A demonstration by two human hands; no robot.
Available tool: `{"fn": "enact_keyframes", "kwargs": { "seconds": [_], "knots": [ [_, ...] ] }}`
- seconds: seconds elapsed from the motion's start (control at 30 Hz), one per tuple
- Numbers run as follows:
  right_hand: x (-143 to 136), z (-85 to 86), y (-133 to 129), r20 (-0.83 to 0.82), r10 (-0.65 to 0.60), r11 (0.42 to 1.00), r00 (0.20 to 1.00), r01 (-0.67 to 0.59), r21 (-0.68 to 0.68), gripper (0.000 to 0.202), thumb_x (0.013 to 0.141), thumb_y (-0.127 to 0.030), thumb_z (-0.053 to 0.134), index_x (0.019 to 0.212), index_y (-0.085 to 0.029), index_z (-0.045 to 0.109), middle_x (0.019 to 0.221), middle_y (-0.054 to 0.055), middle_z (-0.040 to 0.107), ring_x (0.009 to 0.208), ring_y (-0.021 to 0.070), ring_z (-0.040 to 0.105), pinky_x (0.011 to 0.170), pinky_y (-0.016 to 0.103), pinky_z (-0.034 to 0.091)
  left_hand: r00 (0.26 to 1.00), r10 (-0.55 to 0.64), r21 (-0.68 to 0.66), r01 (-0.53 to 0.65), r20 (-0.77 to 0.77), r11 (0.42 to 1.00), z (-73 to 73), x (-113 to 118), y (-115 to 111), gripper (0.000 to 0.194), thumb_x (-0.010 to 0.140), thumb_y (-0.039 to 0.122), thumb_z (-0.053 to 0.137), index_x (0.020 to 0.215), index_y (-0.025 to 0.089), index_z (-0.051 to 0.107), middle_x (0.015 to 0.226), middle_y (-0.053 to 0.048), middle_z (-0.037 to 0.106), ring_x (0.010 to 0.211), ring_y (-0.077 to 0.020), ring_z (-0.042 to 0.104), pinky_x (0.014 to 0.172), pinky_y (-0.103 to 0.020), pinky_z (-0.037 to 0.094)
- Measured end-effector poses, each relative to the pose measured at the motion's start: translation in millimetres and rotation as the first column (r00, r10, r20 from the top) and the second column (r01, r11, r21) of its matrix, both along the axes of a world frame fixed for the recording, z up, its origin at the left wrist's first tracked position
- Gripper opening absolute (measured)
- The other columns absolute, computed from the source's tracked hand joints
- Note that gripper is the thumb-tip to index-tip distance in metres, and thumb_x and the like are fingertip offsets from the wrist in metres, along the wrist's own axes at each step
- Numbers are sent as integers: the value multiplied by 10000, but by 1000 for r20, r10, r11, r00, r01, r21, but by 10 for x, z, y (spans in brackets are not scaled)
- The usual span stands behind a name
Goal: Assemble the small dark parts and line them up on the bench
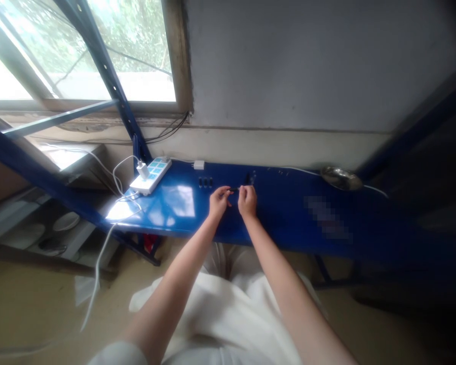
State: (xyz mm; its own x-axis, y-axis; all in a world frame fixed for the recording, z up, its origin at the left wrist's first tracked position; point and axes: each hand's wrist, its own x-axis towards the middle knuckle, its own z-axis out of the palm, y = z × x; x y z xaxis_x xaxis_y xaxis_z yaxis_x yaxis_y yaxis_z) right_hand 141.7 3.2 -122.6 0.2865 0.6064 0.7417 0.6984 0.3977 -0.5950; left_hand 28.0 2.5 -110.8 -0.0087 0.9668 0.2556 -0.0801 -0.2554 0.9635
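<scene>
Above the blue table (277,218), my left hand (218,203) and my right hand (248,201) face each other with fingers closed. Between them runs a thin black pen-like piece (234,189), pinched at one end by each hand. Its exact kind is too small to make out. Just beyond my left hand, several short black pieces (205,182) stand or lie in a row. Behind my right hand are another dark piece (247,178) and some tiny clear or shiny bits (254,176).
A white power strip (152,176) with a plugged-in charger (142,170) and loose cable lies at the left end. Along the back are a white adapter (199,165), tiny bits (283,173) and a shiny metal dish (342,178). Blue frame posts (114,86) rise at left.
</scene>
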Motion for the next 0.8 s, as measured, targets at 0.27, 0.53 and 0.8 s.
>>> {"fn": "enact_keyframes", "kwargs": {
  "seconds": [0.27,0.53,0.8],
  "knots": [
    [5,1,6,-19,6,1000,1000,-7,-23,331,907,-377,274,642,-220,395,634,23,480,637,155,472,639,278,387,997,-72,0,72,2,997,8,-3,-15,253,769,300,579,954,129,595,835,-79,677,404,-72,538,434,-203,433],
    [4,-25,31,-47,35,999,998,-37,-32,329,899,-404,262,641,-228,368,620,14,470,611,150,453,613,278,385,995,-95,-6,95,-24,995,19,4,-20,255,801,364,532,919,138,545,754,-46,664,402,-70,529,436,-198,417],
    [-4,-14,25,-45,66,997,997,-68,-34,324,899,-394,256,643,-228,365,617,10,463,603,147,445,612,278,380,991,-69,-13,68,-115,998,22,-3,-27,363,837,488,418,694,160,481,567,15,576,386,-63,492,428,-179,365]
  ]
}}
